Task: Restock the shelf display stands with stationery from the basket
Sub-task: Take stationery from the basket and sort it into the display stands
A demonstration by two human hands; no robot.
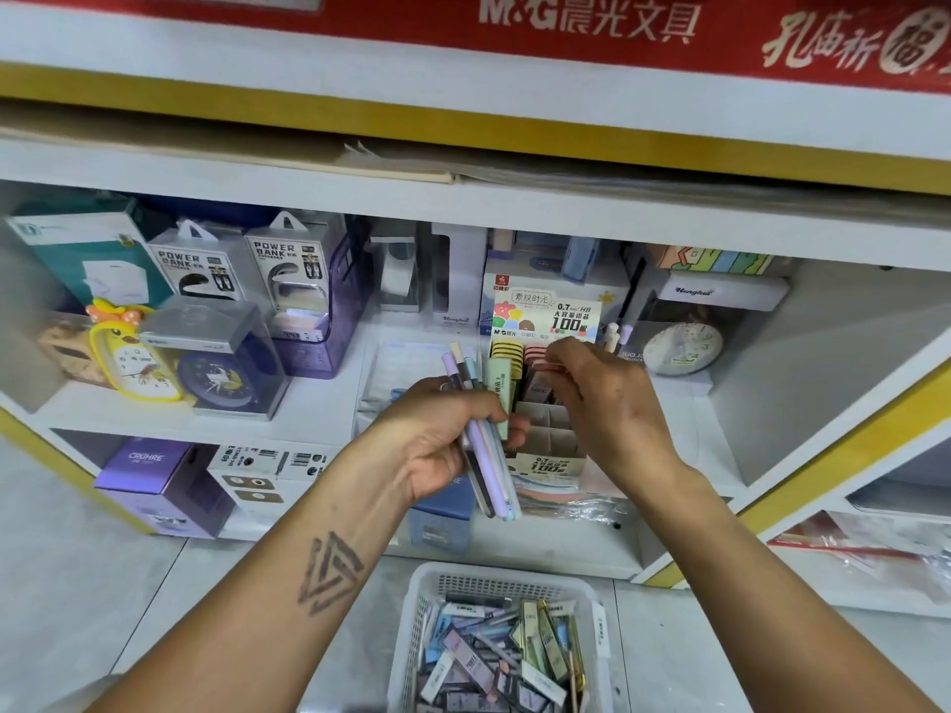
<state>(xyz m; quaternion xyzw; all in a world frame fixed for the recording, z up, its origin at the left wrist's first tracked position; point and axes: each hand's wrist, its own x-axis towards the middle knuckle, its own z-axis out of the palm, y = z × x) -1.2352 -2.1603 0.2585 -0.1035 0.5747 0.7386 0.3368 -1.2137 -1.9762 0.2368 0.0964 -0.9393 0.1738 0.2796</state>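
Note:
My left hand (442,440) grips a bundle of slim pastel lead cases (481,455), purple, blue, grey and green, held upright in front of the shelf. My right hand (602,398) reaches over the cardboard display stand (550,455) and pinches a pink lead case (540,363) at the stand's back row, next to yellow cases. The stand has a grid of open slots and a header card printed 0.7 HB 100. A white plastic basket (514,578) sits on the floor below, filled with several more lead cases.
The middle shelf also holds power bank boxes (288,270), two alarm clocks (139,362), a purple bin and a boxed clock (679,347) at right. Purple and white boxes stand on the lower shelf (170,486). Yellow-edged shelf frames run to the right.

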